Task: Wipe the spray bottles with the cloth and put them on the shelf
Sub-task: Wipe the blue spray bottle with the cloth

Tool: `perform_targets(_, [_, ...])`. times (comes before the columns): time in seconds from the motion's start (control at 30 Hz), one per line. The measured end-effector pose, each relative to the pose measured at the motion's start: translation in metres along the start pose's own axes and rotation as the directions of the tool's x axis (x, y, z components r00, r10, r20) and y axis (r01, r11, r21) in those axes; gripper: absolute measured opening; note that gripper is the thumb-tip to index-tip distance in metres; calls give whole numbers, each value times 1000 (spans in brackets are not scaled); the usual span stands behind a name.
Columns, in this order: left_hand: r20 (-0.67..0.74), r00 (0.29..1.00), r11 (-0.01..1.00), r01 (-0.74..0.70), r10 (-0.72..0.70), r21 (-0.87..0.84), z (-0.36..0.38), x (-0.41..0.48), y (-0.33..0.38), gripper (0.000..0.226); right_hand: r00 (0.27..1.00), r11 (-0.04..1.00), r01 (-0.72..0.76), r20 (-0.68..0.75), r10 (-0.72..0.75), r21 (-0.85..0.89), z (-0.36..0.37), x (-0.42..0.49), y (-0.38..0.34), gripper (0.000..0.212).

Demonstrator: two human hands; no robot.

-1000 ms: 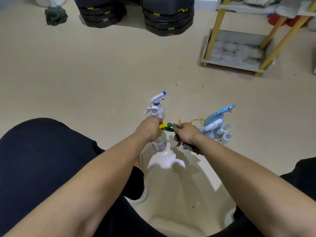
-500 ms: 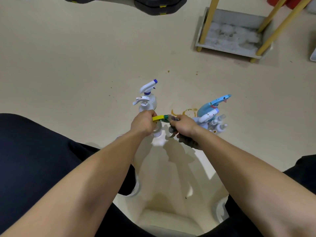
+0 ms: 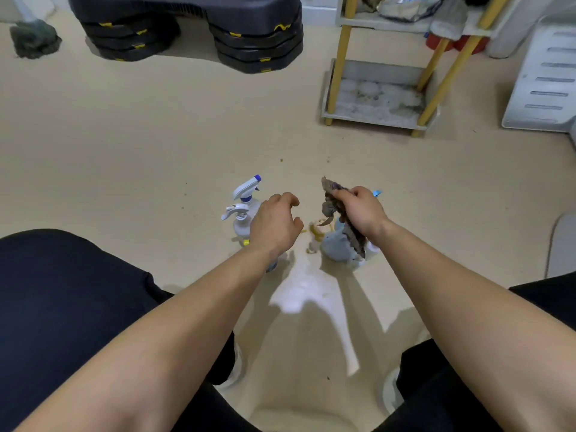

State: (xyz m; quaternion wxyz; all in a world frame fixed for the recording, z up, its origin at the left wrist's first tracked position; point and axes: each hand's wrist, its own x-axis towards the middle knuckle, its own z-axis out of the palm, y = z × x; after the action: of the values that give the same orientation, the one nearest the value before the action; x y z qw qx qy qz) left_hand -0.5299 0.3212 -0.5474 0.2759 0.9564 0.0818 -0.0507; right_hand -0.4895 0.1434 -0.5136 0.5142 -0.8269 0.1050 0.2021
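Low on the floor (image 3: 156, 145), between two dark-trousered knees: the spray bottles, in two small groups, well apart from the shelf.

Nearest, the left hand (image 3: 274, 227), hovering just over the left group, fingers (image 3: 282, 198) loosely curled and holding nothing. Beside it, the right hand (image 3: 363, 213), gripping a crumpled grey-brown cloth (image 3: 332, 207), one end poking up, the rest trailing down under the palm.

Just beyond the left hand, a pair of clear spray bottles (image 3: 240, 227) with white trigger heads, one tipped with a blue nozzle, both upright. Under the right hand, a pale blue spray bottle (image 3: 338, 249), mostly hidden, with smaller ones too covered to count. Between the groups, brownish marks (image 3: 314, 233) on the floor.

Judged light and stiff: thin plastic, smooth-sided, possibly slick where damp or grimy. Fill level impossible to read. Best taken round the neck just under the trigger head, or round the body; not by the trigger lever, liable to squirt. Cloth soft and limp, easy to wrap round a bottle.

Farther off to the right, the shelf (image 3: 374, 118): grey trays on yellow legs, bottom tier stained and bare. Farthest, stacked black steps (image 3: 255, 42) and a grey rag (image 3: 34, 39).
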Motion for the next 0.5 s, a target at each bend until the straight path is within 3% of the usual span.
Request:
perform_targets(0.1, [81, 997, 996, 22, -15, -86, 14, 14, 21, 34, 986, 995, -37, -157, 51, 96, -37, 4, 7, 27])
perform_targets(0.2, [153, 985, 982, 100, -75, -162, 34, 30, 38, 34, 958, 983, -89, -256, 129, 163, -72, 12, 27, 47])
perform_targets(0.33, [192, 974, 963, 160, -119, -219, 62, 52, 52, 39, 918, 951, -180, -305, 254, 250, -97, 22, 58, 32])
perform_targets(0.5, [248, 957, 925, 226, -151, -307, 94, 86, 65, 40, 875, 921, -213, -357, 328, 326, -98, 47, 85, 34])
